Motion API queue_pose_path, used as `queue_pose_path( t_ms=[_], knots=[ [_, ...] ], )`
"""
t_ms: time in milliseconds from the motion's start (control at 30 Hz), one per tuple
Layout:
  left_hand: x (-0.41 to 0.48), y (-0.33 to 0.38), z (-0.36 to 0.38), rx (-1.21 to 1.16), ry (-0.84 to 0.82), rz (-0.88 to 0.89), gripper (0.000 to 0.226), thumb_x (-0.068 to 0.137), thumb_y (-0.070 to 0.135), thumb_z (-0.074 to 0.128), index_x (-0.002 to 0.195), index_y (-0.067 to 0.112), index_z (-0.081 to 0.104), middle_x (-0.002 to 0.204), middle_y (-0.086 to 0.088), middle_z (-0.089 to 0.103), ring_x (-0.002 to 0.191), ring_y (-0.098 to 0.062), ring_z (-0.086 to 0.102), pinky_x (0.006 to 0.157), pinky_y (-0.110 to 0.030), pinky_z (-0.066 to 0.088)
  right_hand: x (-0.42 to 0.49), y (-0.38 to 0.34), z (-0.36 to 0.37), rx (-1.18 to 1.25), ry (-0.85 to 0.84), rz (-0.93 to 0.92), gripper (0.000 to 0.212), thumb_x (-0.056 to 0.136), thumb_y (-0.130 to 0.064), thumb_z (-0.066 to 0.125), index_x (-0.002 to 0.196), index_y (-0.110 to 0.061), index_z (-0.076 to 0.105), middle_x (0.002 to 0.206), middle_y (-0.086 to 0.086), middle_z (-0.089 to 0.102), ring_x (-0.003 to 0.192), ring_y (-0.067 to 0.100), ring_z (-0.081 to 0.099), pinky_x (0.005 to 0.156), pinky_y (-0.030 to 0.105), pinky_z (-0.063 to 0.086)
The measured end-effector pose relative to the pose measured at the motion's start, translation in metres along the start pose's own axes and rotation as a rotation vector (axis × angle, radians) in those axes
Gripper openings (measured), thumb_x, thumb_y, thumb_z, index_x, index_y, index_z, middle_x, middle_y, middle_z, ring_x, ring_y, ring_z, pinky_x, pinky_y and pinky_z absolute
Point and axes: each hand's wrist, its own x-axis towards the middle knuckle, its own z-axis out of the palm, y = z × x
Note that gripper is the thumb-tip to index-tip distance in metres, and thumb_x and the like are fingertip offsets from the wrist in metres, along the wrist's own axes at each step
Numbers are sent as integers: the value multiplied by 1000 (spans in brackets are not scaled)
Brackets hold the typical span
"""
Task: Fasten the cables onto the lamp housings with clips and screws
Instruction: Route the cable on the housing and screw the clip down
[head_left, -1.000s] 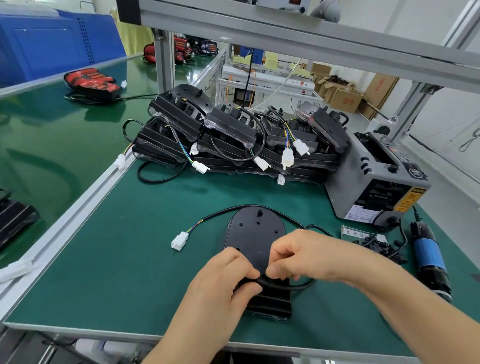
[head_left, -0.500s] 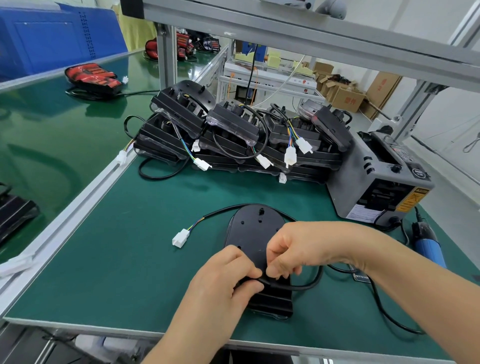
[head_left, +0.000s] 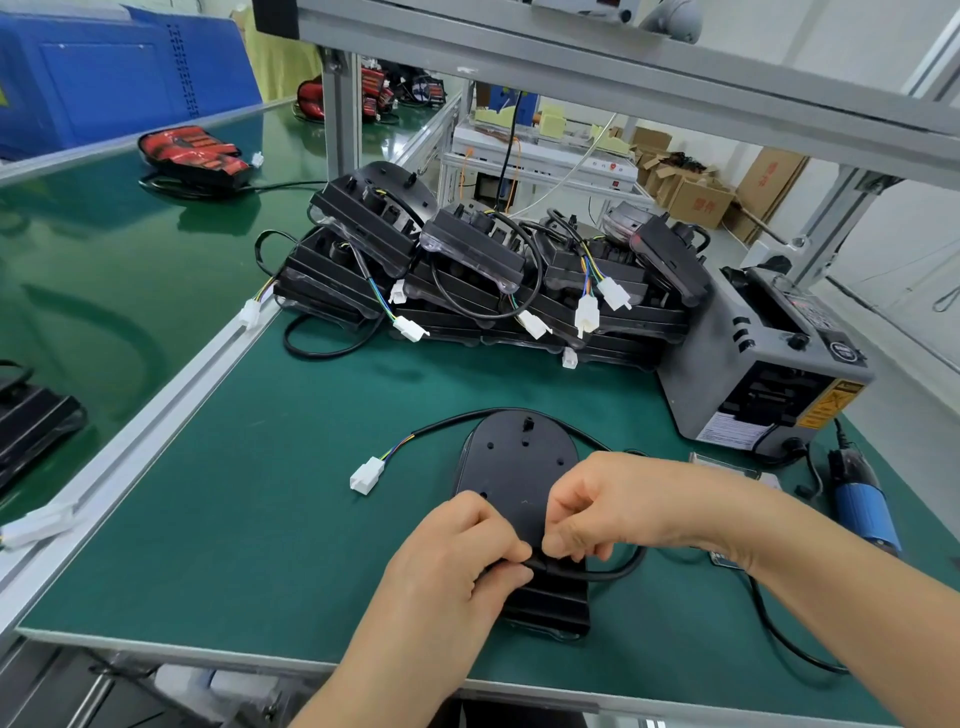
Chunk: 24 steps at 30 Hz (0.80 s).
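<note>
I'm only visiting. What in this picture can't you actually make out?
Head view, whether a clip sits where the left hand and right hand pinch the cable: the fingers cover that spot.
Head view, near part of the lamp housing: behind both hands.
Head view, tip of the blue screwdriver: behind the right forearm.
Head view, label print on the grey machine: too small to read.

Left hand (head_left: 457, 551) and right hand (head_left: 613, 506) meet low centre, fingers curled, pinching; forearms angled inward.
</note>
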Motion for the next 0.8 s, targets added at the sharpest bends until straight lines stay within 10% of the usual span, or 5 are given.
queue_pose_path(
  t_ms=[800],
  knots=[
    [1, -3, -5, 41, -6, 124, 10, 81, 19, 69, 86, 27, 66, 89, 16, 57, 80, -3, 55, 70, -16, 43, 13, -9, -4, -55, -48, 104, 18, 81, -30, 73, 70, -22, 61, 61, -10, 61, 53, -3, 56, 53, 13, 47]
  ],
)
